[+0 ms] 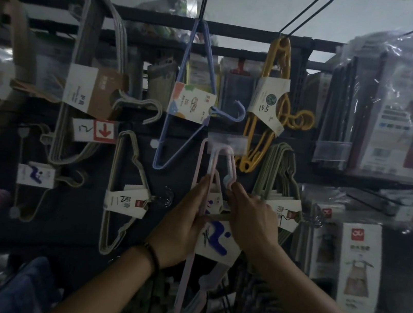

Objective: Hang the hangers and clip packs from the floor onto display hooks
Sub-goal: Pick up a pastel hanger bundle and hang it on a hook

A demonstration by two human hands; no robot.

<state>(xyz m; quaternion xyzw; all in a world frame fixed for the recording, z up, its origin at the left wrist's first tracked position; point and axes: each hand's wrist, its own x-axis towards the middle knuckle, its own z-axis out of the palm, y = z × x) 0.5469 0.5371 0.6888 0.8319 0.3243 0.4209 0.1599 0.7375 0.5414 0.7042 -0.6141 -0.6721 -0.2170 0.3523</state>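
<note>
Centrally, a pack of pale pink hangers (pixel 185 288) stands on end against the dark display wall, bound by a white card label (pixel 216 239) with a blue squiggle. Its upper end reaches a clear plastic tag (pixel 226 142) at the tip of a display hook. Whether the pack already hangs on that hook, I cannot tell.

Both hands hold the pack just above its label. The left hand (pixel 184 223), with a dark band (pixel 153 254) at the wrist, curls round the pack's left bar, its forefinger stretched up along it. The right hand (pixel 252 217) pinches the pack's upper right bend between thumb and fingertips.

Up and left of the pink pack hangs a blue hanger pack (pixel 179 98) with a colourful label. Up and right of it hangs a yellow hanger pack (pixel 267 106) with "10.5" written on its card. Just right of the pink pack, behind the right hand, hangs a grey-green hanger pack (pixel 279 184). Left of it is a beige hanger pack (pixel 124 189), and further left a white tag with a red arrow (pixel 104 130) and a grey hanger pack (pixel 81 82). Far right of the pink pack, bagged aprons (pixel 361 267) fill the wall. Above it all runs a black rail (pixel 167 19).
</note>
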